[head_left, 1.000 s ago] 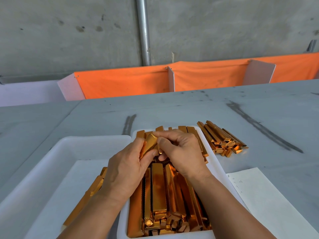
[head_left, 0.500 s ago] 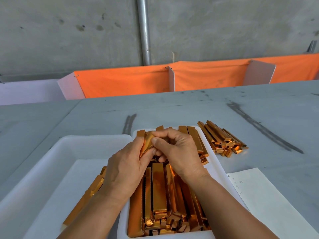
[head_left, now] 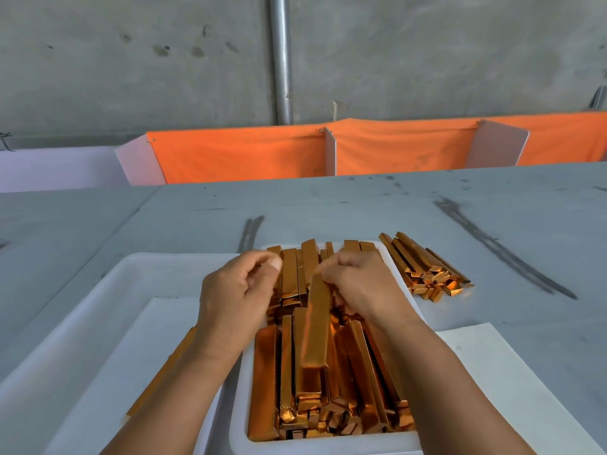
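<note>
A long, narrow gold foil box hangs over the small white tray; my right hand pinches its far end between thumb and fingers. That tray is packed with several more gold boxes lying lengthwise. To the left of the held box, my left hand hovers above the tray with its fingers curled and its thumb against the forefinger. It is apart from the held box, and I see nothing in it.
A larger white tray lies to the left, with a gold box partly hidden under my left forearm. A loose pile of gold boxes sits on the grey table to the right, and a paper sheet nearer. Orange cloth dividers line the far edge.
Both hands were together on one gold box at its far end. Now my left hand has let go and moved left, and the box hangs from my right hand alone.
</note>
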